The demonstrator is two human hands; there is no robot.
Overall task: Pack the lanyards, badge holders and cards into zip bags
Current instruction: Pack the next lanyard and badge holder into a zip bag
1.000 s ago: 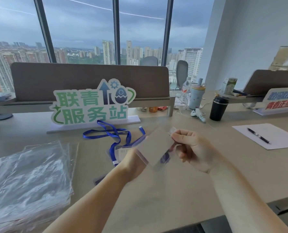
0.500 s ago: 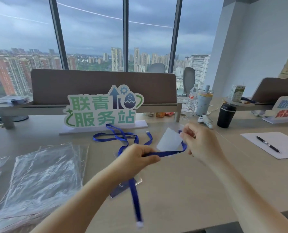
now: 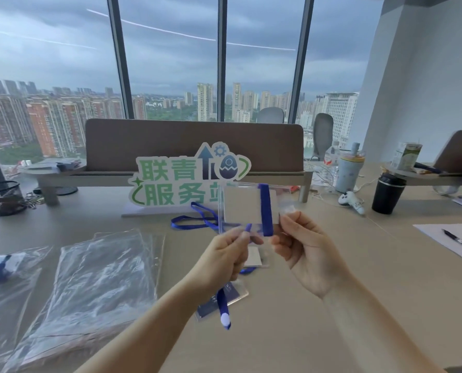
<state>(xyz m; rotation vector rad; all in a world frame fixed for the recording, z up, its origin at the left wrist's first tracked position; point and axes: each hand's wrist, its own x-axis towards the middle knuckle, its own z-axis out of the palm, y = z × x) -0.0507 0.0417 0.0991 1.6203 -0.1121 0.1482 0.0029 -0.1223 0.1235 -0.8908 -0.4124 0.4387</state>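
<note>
I hold a clear badge holder (image 3: 242, 204) up above the desk, with a white card inside it. A blue lanyard (image 3: 265, 208) wraps once around the holder. My left hand (image 3: 224, 261) pinches the lanyard below the holder, and the strap's loose end (image 3: 223, 312) hangs down past my wrist. My right hand (image 3: 306, 249) grips the holder's right edge. On the desk beneath lie another card (image 3: 254, 257) and a dark badge (image 3: 231, 294). A stack of empty zip bags (image 3: 100, 278) lies at the left. A packed bag (image 3: 1, 267) sits at the far left.
A green and white sign (image 3: 181, 181) stands behind my hands, in front of a brown divider (image 3: 192, 141). A mesh pen cup (image 3: 3, 197) is at the far left. A black cup (image 3: 387, 193), a controller (image 3: 351, 201), paper and a pen (image 3: 461, 242) are at the right.
Both hands rose with the holder. The lanyard, stretched flat between my hands before, now loops around the holder. The camera tilted up and shifted.
</note>
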